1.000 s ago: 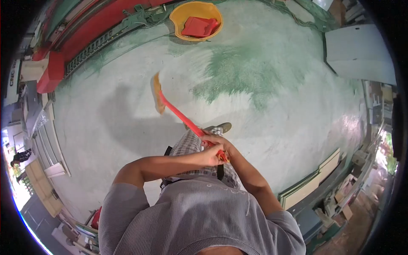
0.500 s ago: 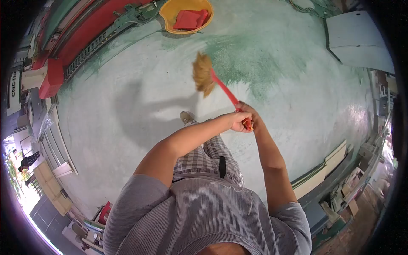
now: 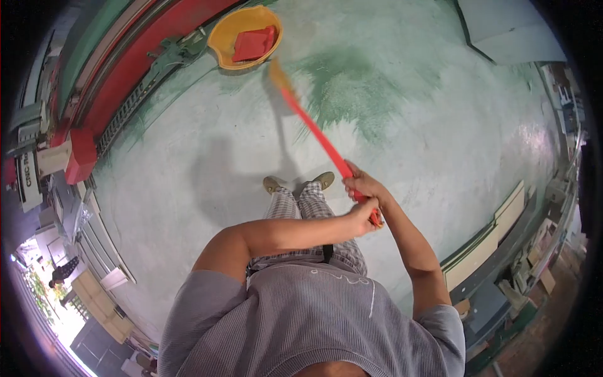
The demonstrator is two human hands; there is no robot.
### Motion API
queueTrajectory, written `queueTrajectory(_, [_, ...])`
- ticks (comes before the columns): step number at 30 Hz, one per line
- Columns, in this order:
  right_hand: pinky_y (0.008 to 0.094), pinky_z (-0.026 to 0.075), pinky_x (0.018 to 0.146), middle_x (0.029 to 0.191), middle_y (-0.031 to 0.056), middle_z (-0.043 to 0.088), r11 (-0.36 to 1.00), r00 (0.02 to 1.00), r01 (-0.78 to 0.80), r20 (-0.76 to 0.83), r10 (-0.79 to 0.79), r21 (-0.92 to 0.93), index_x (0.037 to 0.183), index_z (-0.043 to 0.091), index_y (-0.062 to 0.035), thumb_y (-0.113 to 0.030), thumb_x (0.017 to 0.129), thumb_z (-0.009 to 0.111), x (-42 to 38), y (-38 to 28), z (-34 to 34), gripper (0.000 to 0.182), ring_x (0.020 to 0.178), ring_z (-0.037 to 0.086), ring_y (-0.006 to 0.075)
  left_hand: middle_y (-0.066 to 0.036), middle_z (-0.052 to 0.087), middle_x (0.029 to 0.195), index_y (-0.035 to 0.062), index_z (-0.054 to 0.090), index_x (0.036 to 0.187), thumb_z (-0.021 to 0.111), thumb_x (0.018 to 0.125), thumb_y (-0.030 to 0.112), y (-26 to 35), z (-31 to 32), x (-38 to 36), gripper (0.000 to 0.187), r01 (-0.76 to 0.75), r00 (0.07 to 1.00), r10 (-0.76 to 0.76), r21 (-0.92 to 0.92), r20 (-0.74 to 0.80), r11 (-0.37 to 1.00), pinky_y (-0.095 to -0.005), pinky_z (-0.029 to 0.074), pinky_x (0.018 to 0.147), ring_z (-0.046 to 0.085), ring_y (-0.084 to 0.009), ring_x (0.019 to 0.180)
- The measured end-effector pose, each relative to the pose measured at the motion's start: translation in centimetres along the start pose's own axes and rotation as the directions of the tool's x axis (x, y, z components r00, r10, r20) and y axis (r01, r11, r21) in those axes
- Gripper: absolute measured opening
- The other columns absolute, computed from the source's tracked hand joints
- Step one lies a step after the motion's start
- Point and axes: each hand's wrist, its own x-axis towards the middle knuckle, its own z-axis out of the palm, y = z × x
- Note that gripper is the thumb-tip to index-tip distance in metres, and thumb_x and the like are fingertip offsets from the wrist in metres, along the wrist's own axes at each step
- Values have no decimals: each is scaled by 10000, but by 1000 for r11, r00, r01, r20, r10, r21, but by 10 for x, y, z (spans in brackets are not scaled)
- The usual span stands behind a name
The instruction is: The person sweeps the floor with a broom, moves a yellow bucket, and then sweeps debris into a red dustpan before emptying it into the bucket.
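A broom with a red handle (image 3: 319, 136) slants up and left from my hands, its straw head (image 3: 279, 76) blurred over the floor. My left hand (image 3: 366, 217), on the arm from the left side, is closed around the handle's lower end. Just above it, my right hand (image 3: 363, 183) wraps the handle. Beyond the broom head stands a yellow basin (image 3: 219, 39) with a red dustpan (image 3: 252, 45) inside.
Red and green machinery (image 3: 129, 70) runs along the upper left. A pale grey panel (image 3: 518, 31) is at the upper right, and boards (image 3: 480, 251) lie at the lower right. A person (image 3: 64, 271) is far left. Green patches mark the floor.
The broom has swung so its head is higher and further left, near the basin. Both hands have moved slightly down. The basin appears lower and further left, and both shoes now show.
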Motion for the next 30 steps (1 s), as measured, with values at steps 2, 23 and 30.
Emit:
queueTrajectory(2, [214,374,418,626,4,427,985,980,-121,175,98,124,1260,160,-217,-97,745,496,-11,13,-6,627,474,404,79,-27,431,577,88,428,647,512,677,120,-17,13,-3,95,36,999,-37,-40,-36,999,-304,408,540,441,-143,520])
queueTrajectory(23, [285,380,441,596,54,468,917,957,-56,-282,-63,-394,1064,392,-52,-122,716,499,47,-17,-132,370,496,446,145,-30,413,510,57,404,608,454,658,54,71,73,75,70,115,980,-114,3,162,993,-289,393,500,428,-134,468])
queueTrajectory(30, [217,362,400,589,17,430,965,952,101,-306,-23,241,1263,176,-171,-112,737,476,-40,23,-91,608,456,412,91,-57,420,502,64,417,575,468,636,60,-11,57,61,79,181,974,-208,241,94,954,-291,362,452,420,-167,449])
